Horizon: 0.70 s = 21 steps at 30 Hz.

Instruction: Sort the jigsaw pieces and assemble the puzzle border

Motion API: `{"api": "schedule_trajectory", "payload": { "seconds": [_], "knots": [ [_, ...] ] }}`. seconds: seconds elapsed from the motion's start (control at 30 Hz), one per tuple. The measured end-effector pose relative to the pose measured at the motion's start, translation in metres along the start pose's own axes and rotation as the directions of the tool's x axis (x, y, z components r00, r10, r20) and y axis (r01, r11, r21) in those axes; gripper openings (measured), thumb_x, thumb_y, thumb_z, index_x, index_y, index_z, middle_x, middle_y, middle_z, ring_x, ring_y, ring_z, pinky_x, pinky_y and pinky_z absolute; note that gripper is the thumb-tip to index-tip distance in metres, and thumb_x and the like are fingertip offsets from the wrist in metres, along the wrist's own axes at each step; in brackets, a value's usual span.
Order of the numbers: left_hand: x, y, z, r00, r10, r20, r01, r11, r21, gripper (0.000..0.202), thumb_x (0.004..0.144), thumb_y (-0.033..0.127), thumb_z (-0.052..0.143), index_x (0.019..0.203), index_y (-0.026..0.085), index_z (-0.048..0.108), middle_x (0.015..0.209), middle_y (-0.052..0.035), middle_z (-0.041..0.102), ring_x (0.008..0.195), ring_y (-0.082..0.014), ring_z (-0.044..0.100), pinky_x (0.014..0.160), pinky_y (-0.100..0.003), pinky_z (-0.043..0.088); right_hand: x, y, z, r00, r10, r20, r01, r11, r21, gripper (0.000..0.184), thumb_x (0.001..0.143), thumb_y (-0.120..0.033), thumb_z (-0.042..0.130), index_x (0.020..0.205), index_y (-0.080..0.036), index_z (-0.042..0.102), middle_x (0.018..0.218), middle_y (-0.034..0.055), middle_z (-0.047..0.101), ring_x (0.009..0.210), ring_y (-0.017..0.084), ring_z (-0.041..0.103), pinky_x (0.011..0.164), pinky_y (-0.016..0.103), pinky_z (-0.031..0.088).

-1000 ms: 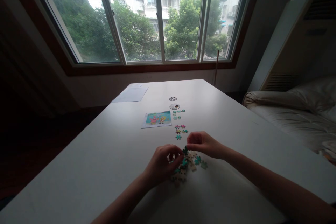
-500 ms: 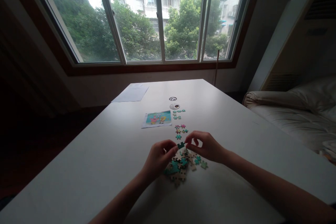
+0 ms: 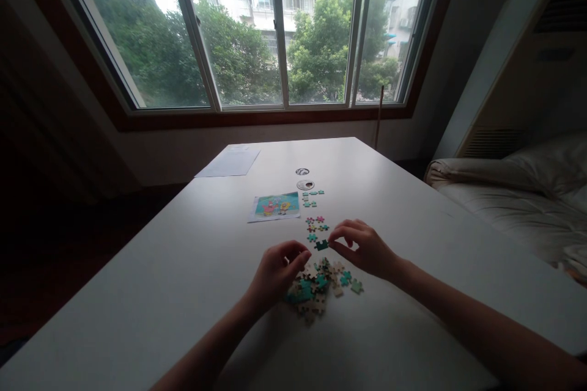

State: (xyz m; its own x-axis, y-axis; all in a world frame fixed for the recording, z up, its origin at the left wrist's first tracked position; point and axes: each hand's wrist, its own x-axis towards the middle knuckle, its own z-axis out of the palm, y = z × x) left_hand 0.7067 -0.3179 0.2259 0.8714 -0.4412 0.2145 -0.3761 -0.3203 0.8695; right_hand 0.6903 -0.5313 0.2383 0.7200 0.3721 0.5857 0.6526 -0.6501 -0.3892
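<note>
On my head feed: right hand has a dark green puzzle piece, pinched at its right edge between thumb and fingertips. From here I can't tell if the piece is flat on the white table or just above it. It sits between the main heap of pieces on the near side and a small cluster of colored pieces on the far side, close to the lowest teal one in that cluster.

Left hand is at the heap's left edge, thumb and index curled in with tips nearly meeting. I see nothing between them, but can't tell whether a small piece is hidden there.

Heap is mixed: teal, green and beige pieces overlapping, a grayish-green piece out at its right edge.

Beyond the cluster I have a few light green pieces, just right of the printed cartoon picture. Two round flat items lie farther up, one behind the other; too small for me to identify. Paper sheets at the table's far left corner. Window behind, pale couch off to the right.
</note>
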Motion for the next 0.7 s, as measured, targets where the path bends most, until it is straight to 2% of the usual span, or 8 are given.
{"api": "schedule_trajectory", "payload": {
  "seconds": [0.13, 0.27, 0.4, 0.7],
  "knots": [
    [0.002, -0.008, -0.006, 0.999, 0.029, -0.040, -0.024, 0.994, 0.103, 0.022, 0.079, 0.033, 0.052, 0.073, 0.014, 0.062, 0.056, 0.0007, 0.056, 0.051, -0.0100, 0.049, 0.048, -0.019, 0.037, 0.000, 0.017, -0.007, 0.987, 0.082, -0.139, -0.087, 0.996, -0.028, 0.014, 0.083, -0.030, 0.051, 0.082, -0.019, 0.061, 0.083, 0.0045, 0.061, 0.056, 0.010, 0.047, 0.067, 0.029, 0.041],
    [0.004, -0.015, -0.011, 0.996, 0.055, -0.069, -0.042, 0.981, 0.188, 0.022, 0.079, 0.032, 0.051, 0.072, 0.014, 0.062, 0.054, 0.0022, 0.055, 0.049, -0.0094, 0.047, 0.047, -0.019, 0.036, 0.000, 0.032, -0.010, 0.966, 0.151, -0.209, -0.167, 0.984, -0.062, 0.015, 0.082, -0.031, 0.052, 0.081, -0.019, 0.061, 0.081, 0.0045, 0.061, 0.056, 0.011, 0.047, 0.064, 0.028, 0.041],
    [0.005, -0.019, -0.012, 0.996, 0.048, -0.069, -0.032, 0.977, 0.210, 0.022, 0.079, 0.031, 0.050, 0.073, 0.014, 0.062, 0.056, 0.0018, 0.056, 0.053, -0.0106, 0.050, 0.049, -0.019, 0.036, -0.001, 0.039, -0.010, 0.968, 0.150, -0.202, -0.170, 0.982, -0.083, 0.014, 0.082, -0.030, 0.052, 0.081, -0.019, 0.061, 0.080, 0.0038, 0.061, 0.054, 0.011, 0.046, 0.063, 0.028, 0.041],
    [0.004, -0.017, -0.011, 0.996, 0.066, -0.065, -0.050, 0.972, 0.230, 0.022, 0.079, 0.031, 0.050, 0.071, 0.014, 0.062, 0.054, 0.0025, 0.055, 0.050, -0.0093, 0.045, 0.048, -0.019, 0.035, -0.002, 0.041, -0.008, 0.973, 0.139, -0.183, -0.158, 0.983, -0.096, 0.016, 0.083, -0.031, 0.052, 0.081, -0.019, 0.062, 0.083, 0.0044, 0.061, 0.054, 0.010, 0.047, 0.063, 0.028, 0.042]
  ]
}}
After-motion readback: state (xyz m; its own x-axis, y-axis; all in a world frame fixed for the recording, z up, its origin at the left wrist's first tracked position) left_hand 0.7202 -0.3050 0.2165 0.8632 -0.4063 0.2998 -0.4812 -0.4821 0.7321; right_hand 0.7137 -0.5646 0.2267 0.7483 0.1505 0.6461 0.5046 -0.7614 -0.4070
